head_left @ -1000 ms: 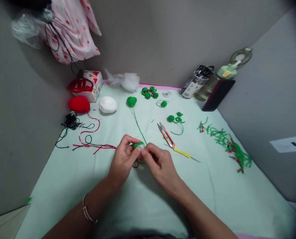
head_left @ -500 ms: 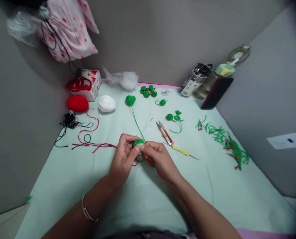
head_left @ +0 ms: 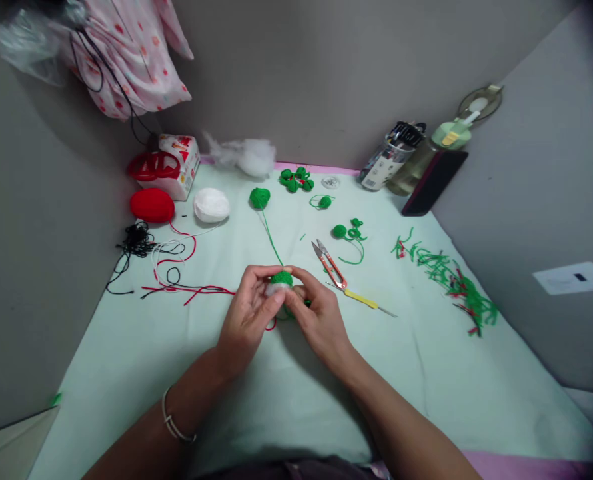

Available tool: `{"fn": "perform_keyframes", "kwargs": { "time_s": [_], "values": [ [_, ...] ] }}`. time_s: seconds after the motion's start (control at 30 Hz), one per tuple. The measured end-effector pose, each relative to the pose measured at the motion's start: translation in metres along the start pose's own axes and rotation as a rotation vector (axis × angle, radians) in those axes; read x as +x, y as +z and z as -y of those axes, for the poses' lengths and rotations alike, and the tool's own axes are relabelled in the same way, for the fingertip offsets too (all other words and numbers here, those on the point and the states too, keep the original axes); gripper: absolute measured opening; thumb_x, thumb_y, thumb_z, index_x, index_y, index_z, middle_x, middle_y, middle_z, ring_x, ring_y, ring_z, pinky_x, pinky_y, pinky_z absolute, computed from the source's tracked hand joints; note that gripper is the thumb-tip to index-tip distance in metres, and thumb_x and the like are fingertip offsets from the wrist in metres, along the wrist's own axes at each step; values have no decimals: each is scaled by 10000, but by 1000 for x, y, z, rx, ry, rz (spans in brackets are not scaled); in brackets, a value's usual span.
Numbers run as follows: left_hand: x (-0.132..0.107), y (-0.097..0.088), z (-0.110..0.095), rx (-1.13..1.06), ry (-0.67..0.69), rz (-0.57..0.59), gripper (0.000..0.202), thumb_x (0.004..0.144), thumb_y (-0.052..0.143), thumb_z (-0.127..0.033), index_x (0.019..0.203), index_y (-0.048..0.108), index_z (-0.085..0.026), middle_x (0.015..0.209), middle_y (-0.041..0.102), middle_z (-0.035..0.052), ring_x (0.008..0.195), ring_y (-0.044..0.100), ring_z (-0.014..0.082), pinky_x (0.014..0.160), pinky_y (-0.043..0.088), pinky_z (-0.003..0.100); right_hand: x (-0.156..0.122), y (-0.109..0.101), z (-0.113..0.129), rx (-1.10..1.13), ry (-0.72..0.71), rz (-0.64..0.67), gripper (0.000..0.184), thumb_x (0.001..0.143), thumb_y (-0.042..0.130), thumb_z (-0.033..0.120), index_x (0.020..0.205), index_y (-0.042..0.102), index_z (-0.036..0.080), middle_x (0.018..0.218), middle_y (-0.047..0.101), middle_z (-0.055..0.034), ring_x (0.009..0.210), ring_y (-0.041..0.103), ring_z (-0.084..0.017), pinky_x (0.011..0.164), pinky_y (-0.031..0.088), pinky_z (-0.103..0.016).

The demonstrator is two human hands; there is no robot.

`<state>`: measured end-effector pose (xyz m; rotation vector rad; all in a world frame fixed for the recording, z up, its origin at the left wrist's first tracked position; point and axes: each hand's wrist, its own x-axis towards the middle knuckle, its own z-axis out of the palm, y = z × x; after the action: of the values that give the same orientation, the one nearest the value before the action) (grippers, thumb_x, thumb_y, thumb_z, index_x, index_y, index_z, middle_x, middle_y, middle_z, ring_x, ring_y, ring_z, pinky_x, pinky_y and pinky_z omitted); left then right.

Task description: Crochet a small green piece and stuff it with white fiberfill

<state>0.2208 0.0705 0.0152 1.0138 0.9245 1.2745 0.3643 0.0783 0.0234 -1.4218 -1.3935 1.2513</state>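
Between both hands is a small green crocheted piece (head_left: 281, 278) with white stuffing (head_left: 275, 289) showing at its near side. My left hand (head_left: 249, 308) grips it from the left, thumb and fingers closed around it. From the right, my right hand (head_left: 316, 310) pinches the same piece, its index finger at the top and thumb below. A green strand runs from the piece up to a green yarn ball (head_left: 260, 198). Partly hidden under the hands lie more green and red strands. Orange thread snips (head_left: 332, 265) and a yellow-handled crochet hook (head_left: 361, 299) lie right of my right hand.
Red yarn (head_left: 152, 205), white yarn (head_left: 211, 205) and tangled black cord (head_left: 137, 240) sit at the left. Fluffy stuffing (head_left: 251, 158) and green crocheted pieces (head_left: 296, 180) lie at the back. Yarn scraps (head_left: 456, 287), a phone (head_left: 435, 182) and a pen holder (head_left: 389, 160) are at the right.
My right hand has shifted its grip, with the index finger now stretched over the top of the piece. More white stuffing shows, and the view has tilted slightly.
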Motion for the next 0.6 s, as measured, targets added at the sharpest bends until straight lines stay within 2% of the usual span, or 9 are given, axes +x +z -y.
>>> {"fn": "perform_keyframes", "kwargs": {
  "time_s": [0.1, 0.17, 0.33, 0.43, 0.5, 0.57, 0.6],
  "values": [
    [-1, 1, 0, -7, -13, 15, 264, 961, 715, -332, 1199, 648, -238, 996, 690, 58, 914, 689, 212, 801, 566, 334, 2, 0, 4, 125, 78, 29, 445, 884, 683, 472, 1186, 712, 147, 543, 380, 107, 521, 314, -111, 524, 256, -266],
    [-2, 3, -1, -9, -26, 19, 284, 953, 716, -322, 1215, 650, -234, 1015, 694, 66, 902, 694, 212, 809, 565, 339, 3, -1, 7, 182, 107, 37, 433, 858, 717, 512, 1086, 737, 144, 539, 385, 101, 515, 307, -104, 509, 244, -263],
    [3, -2, -6, 174, 31, -11, 256, 957, 656, -286, 1195, 738, -241, 1268, 651, 106, 1016, 698, 240, 896, 554, 375, 7, -5, 12, 222, 127, -1, 388, 773, 817, 534, 844, 701, 172, 497, 334, 114, 491, 256, -82, 480, 213, -246],
    [12, -18, -10, 306, 202, -178, 205, 934, 617, -209, 1011, 800, -259, 1227, 670, 73, 1101, 650, 262, 963, 509, 384, 11, -9, 9, 257, 162, -3, 403, 759, 821, 557, 801, 665, 188, 486, 322, 116, 473, 222, -78, 453, 158, -246],
    [16, -28, -12, 339, 345, -350, 194, 908, 602, -154, 817, 739, -257, 1095, 691, 47, 1115, 623, 265, 1022, 464, 397, 13, -11, 6, 294, 172, -4, 415, 752, 819, 574, 781, 640, 200, 487, 304, 118, 467, 211, -80, 444, 136, -249],
    [17, -33, -15, 337, 395, -418, 200, 914, 596, -145, 785, 695, -261, 1026, 676, 35, 1111, 610, 266, 1047, 437, 410, 14, -11, 4, 307, 173, -8, 425, 748, 817, 585, 764, 618, 209, 490, 300, 118, 465, 209, -81, 443, 129, -251],
    [17, -32, -15, 355, 401, -405, 171, 914, 624, -157, 816, 709, -268, 1022, 673, 33, 1099, 609, 268, 1039, 436, 413, 14, -11, 4, 302, 174, -9, 429, 746, 817, 588, 760, 613, 211, 490, 301, 118, 466, 209, -81, 444, 128, -251]
  ]
}}
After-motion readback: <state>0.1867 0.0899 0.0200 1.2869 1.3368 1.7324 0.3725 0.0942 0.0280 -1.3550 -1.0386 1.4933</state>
